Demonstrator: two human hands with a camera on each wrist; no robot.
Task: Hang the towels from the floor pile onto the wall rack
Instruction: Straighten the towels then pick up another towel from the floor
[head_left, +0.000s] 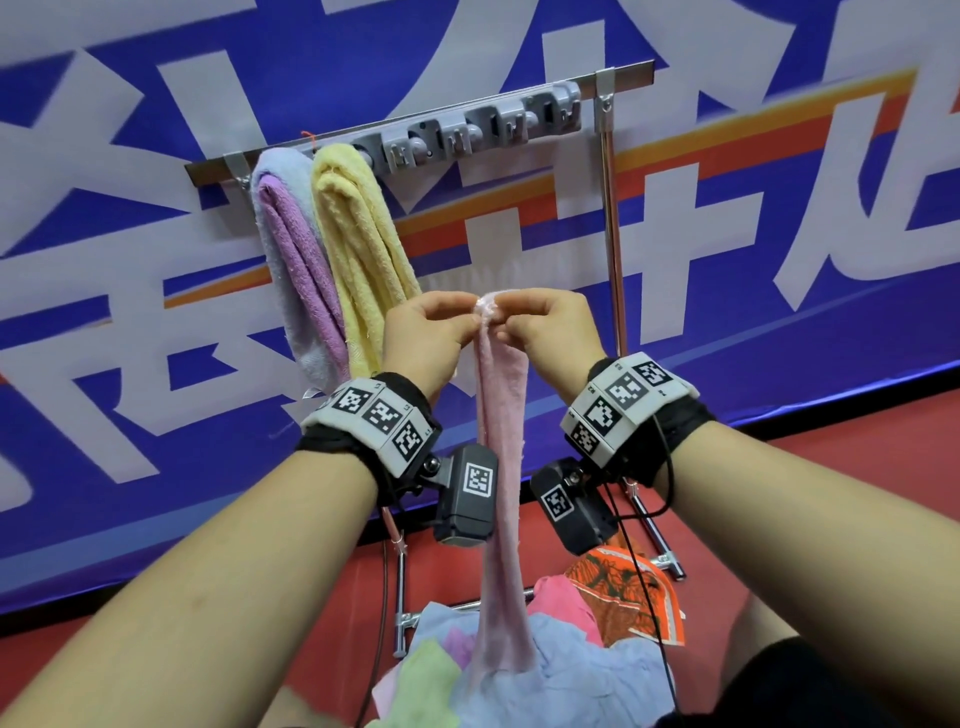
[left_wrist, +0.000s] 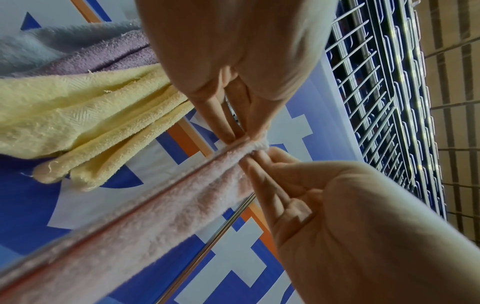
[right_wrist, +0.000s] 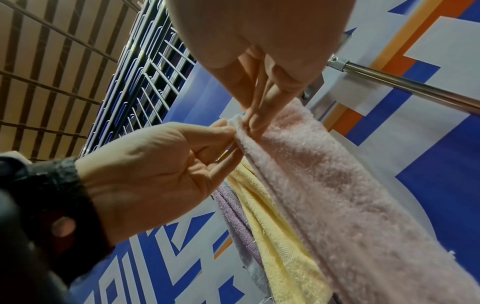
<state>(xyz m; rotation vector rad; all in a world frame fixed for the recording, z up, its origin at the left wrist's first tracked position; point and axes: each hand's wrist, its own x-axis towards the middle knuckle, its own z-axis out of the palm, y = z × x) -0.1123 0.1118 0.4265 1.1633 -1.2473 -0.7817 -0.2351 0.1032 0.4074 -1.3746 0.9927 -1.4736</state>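
Left hand (head_left: 423, 338) and right hand (head_left: 550, 332) pinch the pink towel (head_left: 501, 467) top, hanging between them

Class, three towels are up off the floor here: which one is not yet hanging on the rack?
The pink towel: both hands pinch its top end, below the rack, while the lilac and yellow towels hang there.

Your red floor (head_left: 831, 467) carries the towel pile (head_left: 571, 660); rack (head_left: 415, 140) carries purple (head_left: 296, 249) and yellow (head_left: 358, 244) towels.
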